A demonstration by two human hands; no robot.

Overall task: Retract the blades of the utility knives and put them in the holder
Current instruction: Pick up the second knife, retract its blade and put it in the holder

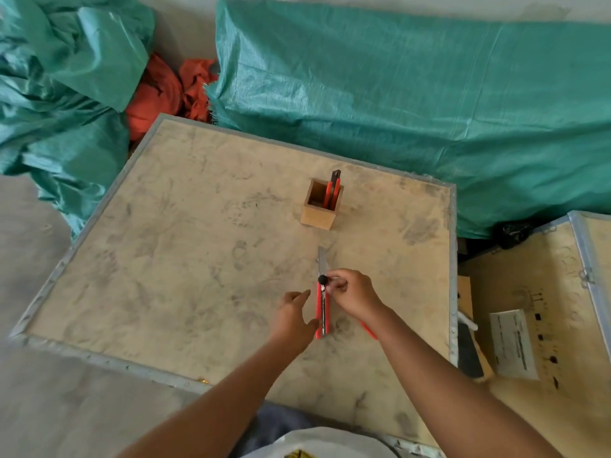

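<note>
The utility knife [322, 312], blade [322, 259] extended, is lying on the board [165, 259] between both hands. The right hand [353, 294] is pinching its black slider knob [322, 279]; the left hand [292, 320] is cupping the handle, fingers loose. Best to brace the handle, then draw the knob back. The holder [319, 214], standing beyond, is already holding one knife [333, 190].

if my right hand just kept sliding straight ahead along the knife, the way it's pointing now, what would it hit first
Probably the knife's own extended blade, which sticks out just past the right hand at the black knob. Beyond that the board looks bare up to the wooden holder, though depth is uncertain.
</note>
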